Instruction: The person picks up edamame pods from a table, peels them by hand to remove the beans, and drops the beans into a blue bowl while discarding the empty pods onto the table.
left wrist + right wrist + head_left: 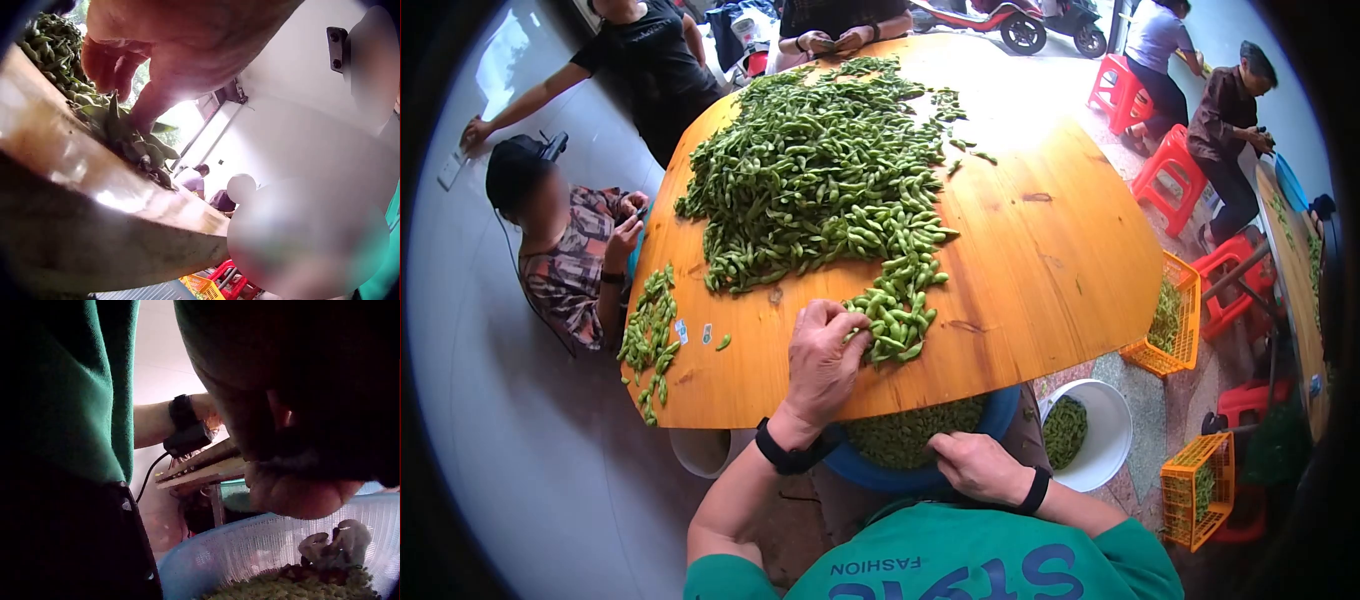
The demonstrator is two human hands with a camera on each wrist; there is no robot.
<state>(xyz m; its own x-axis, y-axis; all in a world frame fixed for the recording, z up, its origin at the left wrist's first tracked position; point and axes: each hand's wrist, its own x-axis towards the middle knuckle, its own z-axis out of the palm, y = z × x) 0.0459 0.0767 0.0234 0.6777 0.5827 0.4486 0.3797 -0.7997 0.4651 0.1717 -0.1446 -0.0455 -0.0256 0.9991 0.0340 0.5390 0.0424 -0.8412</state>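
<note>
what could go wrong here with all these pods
The left hand works at the near end of the green pods, so a careless sweep might send some over the edge of the table. With the basin of beans partly under that edge, strays could land in it. The piled-up heap might also slide.

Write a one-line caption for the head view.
Left hand among green pods on a wooden table, right hand over a blue basin below its edge.
</note>
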